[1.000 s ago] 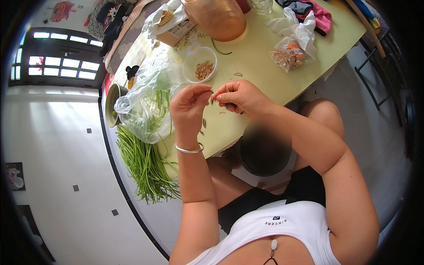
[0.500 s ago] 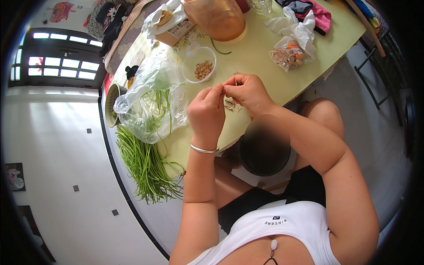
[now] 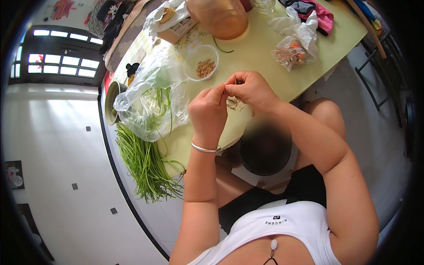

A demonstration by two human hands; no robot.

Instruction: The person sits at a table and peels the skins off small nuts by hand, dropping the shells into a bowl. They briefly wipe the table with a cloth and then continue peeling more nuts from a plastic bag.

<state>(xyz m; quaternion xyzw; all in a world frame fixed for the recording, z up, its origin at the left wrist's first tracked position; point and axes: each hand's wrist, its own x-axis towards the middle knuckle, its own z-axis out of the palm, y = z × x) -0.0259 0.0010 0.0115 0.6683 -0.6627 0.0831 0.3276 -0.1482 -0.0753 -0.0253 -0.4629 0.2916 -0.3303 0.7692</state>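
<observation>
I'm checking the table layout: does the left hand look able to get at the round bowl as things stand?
Probably yes: the round bowl sits open just beyond the left hand with nothing visible between, though that hand's fingers meet the right hand.

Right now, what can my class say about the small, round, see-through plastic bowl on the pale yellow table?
The small, round, see-through plastic bowl stands upright and uncovered on the pale yellow table, its wall clear and thin-looking. Small tan-brown pieces lie inside, gathered toward the near right side. A crumpled clear plastic bag lies close on its left; contact there is unclear. The left hand and right hand are nearby, but neither touches it.
</observation>
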